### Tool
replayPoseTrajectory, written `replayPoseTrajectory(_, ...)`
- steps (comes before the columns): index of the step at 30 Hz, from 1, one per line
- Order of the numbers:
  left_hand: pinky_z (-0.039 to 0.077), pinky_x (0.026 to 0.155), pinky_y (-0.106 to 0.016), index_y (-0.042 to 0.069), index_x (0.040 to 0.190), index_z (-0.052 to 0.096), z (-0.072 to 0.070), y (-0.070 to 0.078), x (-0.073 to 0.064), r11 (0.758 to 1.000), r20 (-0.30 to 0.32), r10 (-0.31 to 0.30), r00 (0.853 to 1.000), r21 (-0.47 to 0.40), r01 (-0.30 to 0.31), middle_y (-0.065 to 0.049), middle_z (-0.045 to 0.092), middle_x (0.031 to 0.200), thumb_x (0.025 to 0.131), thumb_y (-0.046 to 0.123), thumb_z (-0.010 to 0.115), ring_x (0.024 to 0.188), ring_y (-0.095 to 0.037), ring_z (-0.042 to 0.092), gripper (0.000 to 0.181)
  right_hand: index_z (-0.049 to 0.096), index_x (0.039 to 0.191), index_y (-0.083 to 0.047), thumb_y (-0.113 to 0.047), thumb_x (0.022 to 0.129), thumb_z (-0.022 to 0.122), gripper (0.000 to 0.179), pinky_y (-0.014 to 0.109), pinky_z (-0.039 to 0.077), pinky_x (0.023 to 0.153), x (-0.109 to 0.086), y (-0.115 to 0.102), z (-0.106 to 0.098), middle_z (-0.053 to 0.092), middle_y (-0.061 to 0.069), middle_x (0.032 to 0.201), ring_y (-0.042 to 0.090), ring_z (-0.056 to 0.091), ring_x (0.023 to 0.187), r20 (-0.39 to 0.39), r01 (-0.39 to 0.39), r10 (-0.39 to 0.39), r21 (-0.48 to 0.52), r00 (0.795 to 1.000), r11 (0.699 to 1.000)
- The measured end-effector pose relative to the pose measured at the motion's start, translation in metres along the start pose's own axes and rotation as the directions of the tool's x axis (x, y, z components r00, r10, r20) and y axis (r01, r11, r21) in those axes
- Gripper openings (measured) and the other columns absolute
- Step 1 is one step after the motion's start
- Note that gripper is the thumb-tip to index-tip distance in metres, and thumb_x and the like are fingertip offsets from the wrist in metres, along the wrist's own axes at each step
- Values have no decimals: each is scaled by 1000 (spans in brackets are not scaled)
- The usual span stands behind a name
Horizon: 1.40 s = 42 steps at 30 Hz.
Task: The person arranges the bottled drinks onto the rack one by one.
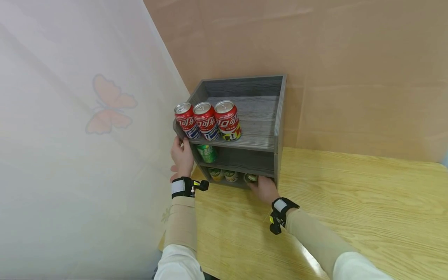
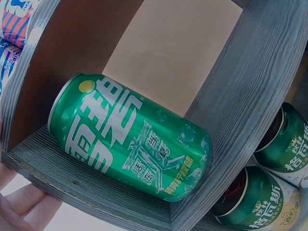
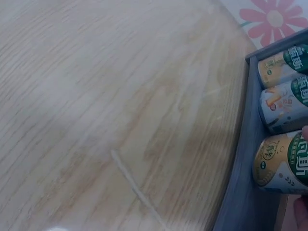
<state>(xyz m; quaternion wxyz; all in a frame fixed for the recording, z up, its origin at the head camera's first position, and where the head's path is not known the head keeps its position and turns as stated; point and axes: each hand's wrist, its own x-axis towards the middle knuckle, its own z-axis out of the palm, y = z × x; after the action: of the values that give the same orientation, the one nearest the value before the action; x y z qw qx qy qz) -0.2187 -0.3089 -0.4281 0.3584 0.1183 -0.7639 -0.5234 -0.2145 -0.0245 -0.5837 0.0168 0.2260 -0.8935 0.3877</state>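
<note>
A grey wooden shelf rack stands on the table. My left hand grips its left side panel, with fingertips showing against the outside of the panel. On the bottom level, my right hand holds a green-and-gold kvass can by its sides, near the right end. Two more kvass cans stand left of it. A green Sprite can is on the middle level beside the left panel. Three red cola cans line the front of the top level.
The rack stands on a pale wood-grain table. Close on its left is a white curtain-like sheet with a butterfly print. A brown covering rises behind the rack and table.
</note>
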Motion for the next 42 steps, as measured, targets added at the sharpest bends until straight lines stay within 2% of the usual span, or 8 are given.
replayPoseTrajectory(5, 52, 97, -36, 11, 133, 64, 0, -1, -1, 1000, -2, 2, 1000, 3, -2, -4, 66, 128, 108, 22, 50, 116, -14, 63, 31, 31, 147, 10, -22, 99, 69, 69, 37, 40, 48, 5, -1, -3, 53, 11, 74, 19, 48, 46, 95, -71, 66, 55, 993, 996)
replayPoseTrajectory(11, 52, 96, -35, 12, 131, 65, 1, -1, -1, 1000, -6, 4, 1000, 12, -4, -2, 67, 126, 108, 24, 50, 116, -12, 63, 31, 28, 151, 8, -25, 101, 66, 71, 36, 41, 48, 12, -3, -6, 54, 18, 94, 19, 48, 45, 139, -116, 103, 87, 985, 989)
replayPoseTrajectory(15, 52, 96, -36, 13, 133, 64, 1, -2, -1, 1000, 4, -10, 1000, 11, 10, -2, 66, 128, 108, 26, 49, 116, -14, 64, 32, 24, 153, 8, -24, 100, 68, 75, 44, 54, 73, 16, 0, -3, 46, 31, 130, 34, 66, 87, 116, -73, 63, 86, 991, 994)
replayPoseTrajectory(20, 52, 97, -37, 13, 134, 63, 0, -1, -2, 1000, 17, -24, 1000, -2, 25, -3, 65, 131, 108, 26, 49, 116, -17, 64, 33, 18, 156, 6, -24, 101, 66, 79, 56, 36, 109, 20, -1, -4, 23, 33, 155, 47, 32, 141, 145, -72, 55, 117, 988, 990)
replayPoseTrajectory(29, 52, 97, -36, 12, 134, 63, 1, -2, -1, 1000, 11, -20, 1000, -1, 20, -3, 65, 130, 108, 24, 50, 117, -15, 63, 32, 16, 157, 9, -26, 105, 57, 75, 52, 45, 98, 23, -5, -10, 22, 37, 155, 42, 61, 107, 248, -134, 94, 150, 964, 980)
replayPoseTrajectory(33, 51, 99, -36, 11, 135, 63, 1, -2, -1, 1000, 13, -16, 1000, -3, 16, -4, 64, 130, 108, 23, 49, 119, -14, 62, 32, 29, 152, 10, -38, 107, 52, 70, 38, 45, 58, 23, -3, -10, 60, 24, 93, 18, 48, 54, 273, -191, 142, 161, 951, 968)
replayPoseTrajectory(36, 51, 98, -36, 11, 134, 63, 1, -1, -2, 1000, 13, -13, 1000, 3, 13, -4, 65, 129, 108, 23, 49, 117, -14, 63, 32, 31, 152, 6, -47, 108, 42, 71, 35, 32, 51, 20, -4, -10, 37, 5, 62, 13, 26, 44, 294, -250, 184, 208, 938, 946)
replayPoseTrajectory(42, 52, 97, -38, 10, 133, 63, 0, -1, -2, 1000, 13, 0, 1000, 10, 0, -5, 66, 129, 108, 25, 50, 116, -17, 65, 32, 18, 160, 1, -43, 112, 30, 67, 46, 38, 73, 9, -12, -12, 51, 25, 100, 19, 31, 55, 256, -314, 238, 313, 937, 897)
